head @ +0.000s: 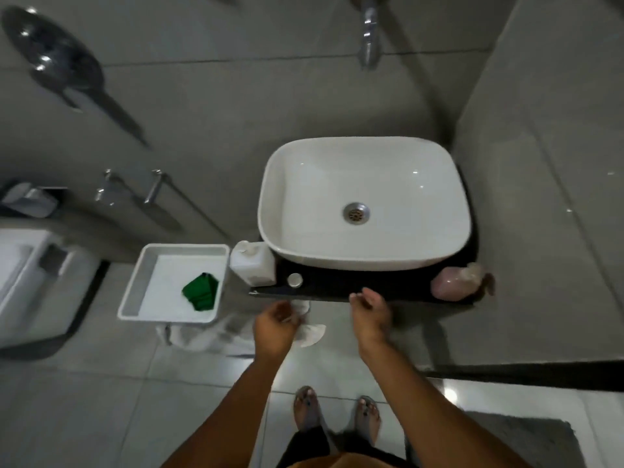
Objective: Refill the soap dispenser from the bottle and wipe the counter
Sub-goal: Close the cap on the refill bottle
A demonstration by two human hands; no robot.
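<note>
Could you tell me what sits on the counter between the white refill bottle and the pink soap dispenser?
In the head view, only a small round cap lies beside the white refill bottle; the dark counter is bare up to the pink soap dispenser.

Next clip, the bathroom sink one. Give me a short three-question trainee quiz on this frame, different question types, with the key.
1. True or false: the green cloth lies inside the white tray.
2. Which hand holds the white cloth?
A. left hand
B. right hand
C. neither
3. Fill in: the small round cap sits on the dark counter just in front of the white ____.

Key: 1 true; 2 A; 3 bottle.
</note>
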